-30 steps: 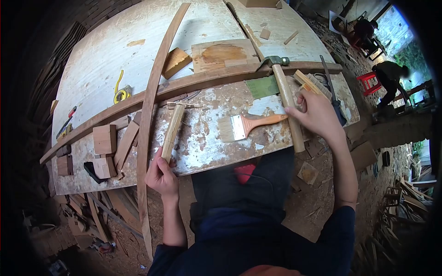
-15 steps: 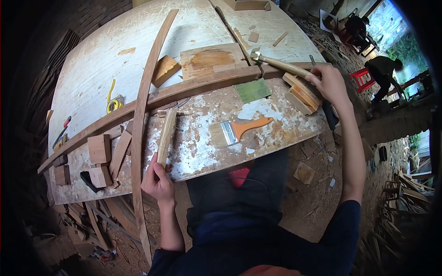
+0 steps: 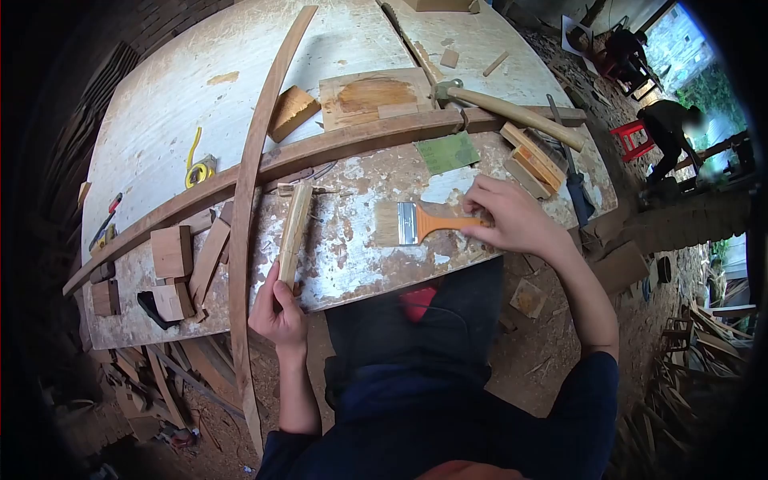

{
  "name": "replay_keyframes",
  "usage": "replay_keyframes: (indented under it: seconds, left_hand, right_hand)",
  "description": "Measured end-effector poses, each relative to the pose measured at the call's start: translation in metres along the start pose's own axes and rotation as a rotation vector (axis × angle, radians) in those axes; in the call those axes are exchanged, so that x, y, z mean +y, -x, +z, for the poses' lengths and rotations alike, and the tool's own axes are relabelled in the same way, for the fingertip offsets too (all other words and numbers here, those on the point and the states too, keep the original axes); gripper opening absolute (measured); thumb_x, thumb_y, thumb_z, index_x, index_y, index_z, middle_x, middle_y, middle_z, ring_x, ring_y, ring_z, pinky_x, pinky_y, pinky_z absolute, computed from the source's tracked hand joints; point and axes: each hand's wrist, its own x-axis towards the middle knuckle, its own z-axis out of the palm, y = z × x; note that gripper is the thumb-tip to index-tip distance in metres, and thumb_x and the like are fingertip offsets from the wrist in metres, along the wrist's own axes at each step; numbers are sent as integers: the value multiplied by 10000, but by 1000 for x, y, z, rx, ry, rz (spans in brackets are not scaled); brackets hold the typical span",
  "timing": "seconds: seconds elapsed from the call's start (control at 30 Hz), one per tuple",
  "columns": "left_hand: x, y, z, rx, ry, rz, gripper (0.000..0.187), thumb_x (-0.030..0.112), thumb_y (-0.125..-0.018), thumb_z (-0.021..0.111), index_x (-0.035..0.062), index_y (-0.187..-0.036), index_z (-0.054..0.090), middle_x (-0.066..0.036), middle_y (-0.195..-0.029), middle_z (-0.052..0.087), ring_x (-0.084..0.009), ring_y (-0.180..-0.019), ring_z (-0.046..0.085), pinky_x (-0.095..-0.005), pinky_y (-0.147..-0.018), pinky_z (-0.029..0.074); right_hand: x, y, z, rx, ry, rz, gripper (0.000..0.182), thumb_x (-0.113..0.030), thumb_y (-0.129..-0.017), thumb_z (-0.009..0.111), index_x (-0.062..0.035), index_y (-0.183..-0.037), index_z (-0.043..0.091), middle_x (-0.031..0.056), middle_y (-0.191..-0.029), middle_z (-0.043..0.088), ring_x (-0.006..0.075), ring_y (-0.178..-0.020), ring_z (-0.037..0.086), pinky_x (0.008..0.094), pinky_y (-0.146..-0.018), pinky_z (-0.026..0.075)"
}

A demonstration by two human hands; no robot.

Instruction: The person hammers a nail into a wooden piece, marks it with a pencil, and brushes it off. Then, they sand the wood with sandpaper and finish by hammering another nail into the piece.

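Observation:
My left hand (image 3: 278, 316) is closed around the lower end of a short, pale wooden stick (image 3: 296, 228), which points away from me over the near edge of the bench. On the right, my right hand (image 3: 524, 216) pinches the end of the orange handle of a flat paintbrush (image 3: 432, 225). The brush lies almost level, its bristles toward the left. Beyond that hand, a hammer (image 3: 520, 116) with a wooden handle rests across a long wooden rail (image 3: 360, 138). Green sandpaper (image 3: 448, 154) lies between the brush and the rail.
A long curved wooden strip (image 3: 248, 176) crosses the rail and overhangs the workbench (image 3: 352, 276). Wood blocks (image 3: 171, 252) and a yellow tape measure (image 3: 200, 170) are at left. A dark-handled tool (image 3: 578, 192) lies at right. Two people are in the background.
My right hand has let go of the hammer handle and come down and left onto the paintbrush handle. The brush has turned more level. My left hand stays on the stick.

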Motion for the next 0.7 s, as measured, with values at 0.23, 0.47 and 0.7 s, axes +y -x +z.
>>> replay_keyframes:
  seconds: [0.23,0.47,0.7]
  left_hand:
    - [6,0,3,14,11,-29,275,56,-1105,629,-67,-1298,782,-124,-865,791,-135,-656,692,-278,-615,536]
    - [4,1,-1,1,-41,-6,265,38,-1062,670,-57,-1276,795,-133,-794,743,-172,-658,672,-311,-631,506]
    - [11,-4,2,29,-51,68,247,37,-1049,690,-54,-1252,798,-142,-776,728,-205,-651,671,-333,-625,502]
  right_hand:
    - [-4,16,14,-201,-95,-11,237,-142,-838,899,-18,-936,722,115,-982,625,338,-945,680,465,-838,540]
    - [-5,19,22,-144,-42,-54,164,-97,-877,845,-13,-915,710,130,-1003,607,350,-971,672,467,-856,536]
    - [-8,18,16,-121,-98,-43,141,-73,-928,795,-21,-979,675,137,-999,602,353,-967,681,458,-838,542]
